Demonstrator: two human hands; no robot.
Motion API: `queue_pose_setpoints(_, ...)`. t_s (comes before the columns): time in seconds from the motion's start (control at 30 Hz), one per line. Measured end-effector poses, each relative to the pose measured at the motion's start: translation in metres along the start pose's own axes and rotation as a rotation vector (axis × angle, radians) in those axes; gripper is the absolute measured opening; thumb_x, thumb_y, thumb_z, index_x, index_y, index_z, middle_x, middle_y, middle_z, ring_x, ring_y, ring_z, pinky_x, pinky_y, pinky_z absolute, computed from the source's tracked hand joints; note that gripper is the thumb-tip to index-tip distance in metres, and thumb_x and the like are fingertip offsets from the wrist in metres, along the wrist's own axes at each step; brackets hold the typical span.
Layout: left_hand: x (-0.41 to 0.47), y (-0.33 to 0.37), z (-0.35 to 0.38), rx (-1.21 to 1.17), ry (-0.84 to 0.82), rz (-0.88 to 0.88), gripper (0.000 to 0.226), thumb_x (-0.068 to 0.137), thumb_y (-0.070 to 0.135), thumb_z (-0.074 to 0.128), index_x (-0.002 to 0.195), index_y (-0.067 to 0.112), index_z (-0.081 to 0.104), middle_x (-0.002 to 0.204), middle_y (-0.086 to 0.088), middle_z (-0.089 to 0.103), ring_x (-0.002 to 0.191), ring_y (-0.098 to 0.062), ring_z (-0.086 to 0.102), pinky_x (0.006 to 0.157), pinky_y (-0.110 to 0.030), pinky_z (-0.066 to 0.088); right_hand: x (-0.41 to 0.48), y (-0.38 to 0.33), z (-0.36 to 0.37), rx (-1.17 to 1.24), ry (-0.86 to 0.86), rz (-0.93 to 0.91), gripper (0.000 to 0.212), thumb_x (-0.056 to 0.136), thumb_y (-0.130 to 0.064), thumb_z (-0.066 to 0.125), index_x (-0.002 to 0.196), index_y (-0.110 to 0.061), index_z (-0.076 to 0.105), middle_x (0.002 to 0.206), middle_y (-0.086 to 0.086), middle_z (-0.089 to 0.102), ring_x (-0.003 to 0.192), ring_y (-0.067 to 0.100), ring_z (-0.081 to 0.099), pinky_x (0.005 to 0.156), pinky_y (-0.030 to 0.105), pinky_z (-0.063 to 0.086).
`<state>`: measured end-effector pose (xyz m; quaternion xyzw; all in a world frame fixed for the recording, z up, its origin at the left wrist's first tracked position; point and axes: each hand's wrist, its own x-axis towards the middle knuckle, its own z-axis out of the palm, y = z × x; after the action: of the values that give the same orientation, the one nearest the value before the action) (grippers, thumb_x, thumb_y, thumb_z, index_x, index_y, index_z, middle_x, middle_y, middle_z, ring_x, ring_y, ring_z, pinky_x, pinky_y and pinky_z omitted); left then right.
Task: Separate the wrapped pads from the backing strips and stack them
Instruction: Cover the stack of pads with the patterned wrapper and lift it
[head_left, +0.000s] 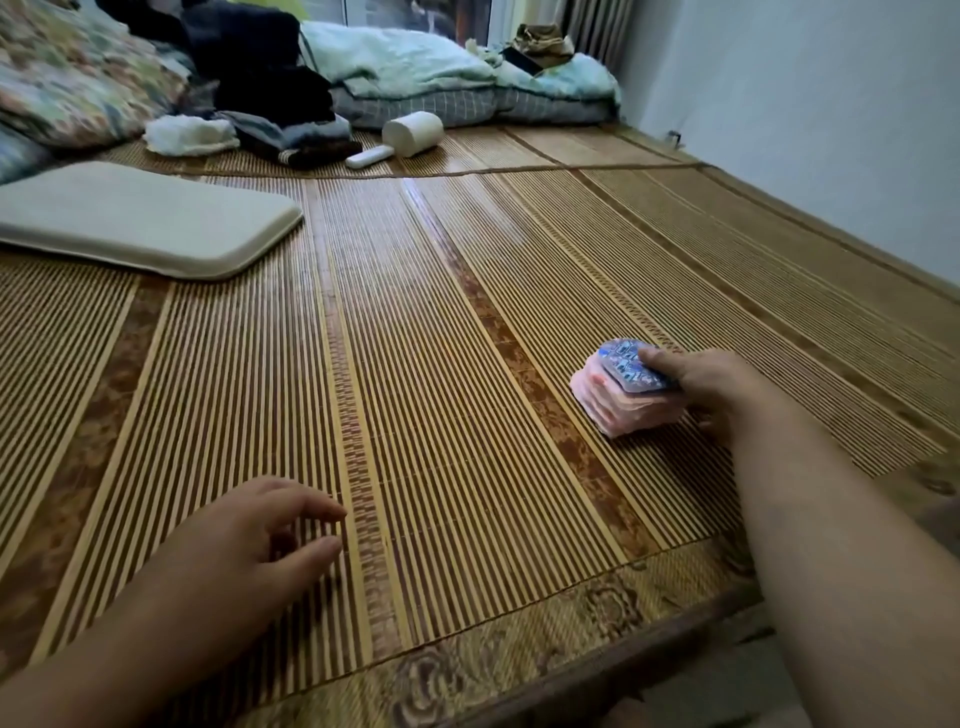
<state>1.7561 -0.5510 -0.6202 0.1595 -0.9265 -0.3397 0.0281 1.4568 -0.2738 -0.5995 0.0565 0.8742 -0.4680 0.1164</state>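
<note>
A stack of pink wrapped pads (615, 408) rests on the bamboo mat (415, 364) at the right, topped by a blue patterned wrapped pad (626, 364). My right hand (711, 387) grips this stack from its right side, thumb lying on the blue top pad and fingers hidden behind the stack. At the lower left my left hand (260, 540) rests on the mat, fingers apart and slightly curled, holding nothing. No loose backing strips can be seen.
A flat cream cushion (140, 218) lies at the left. At the back sit a white paper roll (413, 132), a white remote (370, 156), folded clothes (280, 104) and bedding (441, 67). The mat's front edge (519, 639) runs below my arms; a wall (831, 130) stands at the right.
</note>
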Motion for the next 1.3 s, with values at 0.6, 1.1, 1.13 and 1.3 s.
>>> queue_pose_setpoints(0.6,-0.004,0.004,0.001,-0.027,-0.005,-0.003,0.019,0.076,0.033,0.069,0.085,0.048,0.060,0.096,0.026,0.058,0.080,0.005,0.058,0.058,-0.011,0.041,-0.013,-0.005,0.020,-0.104,-0.169,0.096,0.051,0.067,-0.047,0.076,0.079,-0.003,0.053,0.075,0.009,0.062,0.065,0.019,0.059,0.048,0.026,0.036)
queue_pose_setpoints(1.1,-0.003,0.003,-0.001,-0.011,0.043,0.043,0.021,0.077,0.038,0.068,0.086,0.052,0.056,0.098,0.024,0.057,0.084,0.003,0.057,0.061,-0.012,0.042,-0.047,-0.025,0.037,-0.038,-0.237,-0.258,0.061,0.062,-0.028,0.084,0.108,-0.019,0.045,0.099,0.005,0.063,0.083,0.020,0.068,0.064,0.033,0.059)
queue_pose_setpoints(1.13,-0.002,0.003,-0.002,-0.021,0.056,0.044,0.024,0.076,0.038,0.068,0.088,0.054,0.054,0.099,0.023,0.058,0.084,0.002,0.058,0.061,-0.012,0.042,-0.058,-0.032,0.044,-0.086,-0.232,-0.343,0.060,0.061,-0.032,0.084,0.105,-0.025,0.043,0.099,0.002,0.060,0.085,0.019,0.066,0.068,0.036,0.059)
queue_pose_setpoints(1.3,0.000,-0.001,-0.009,-0.133,0.125,0.036,0.079,0.057,0.058,0.069,0.125,0.056,0.029,0.118,0.022,0.050,0.097,0.004,0.053,0.073,-0.017,0.045,-0.132,-0.057,0.098,-0.381,-0.346,-0.851,0.058,0.056,-0.046,0.079,0.091,-0.045,0.033,0.086,-0.020,0.045,0.076,0.001,0.053,0.052,0.015,0.047)
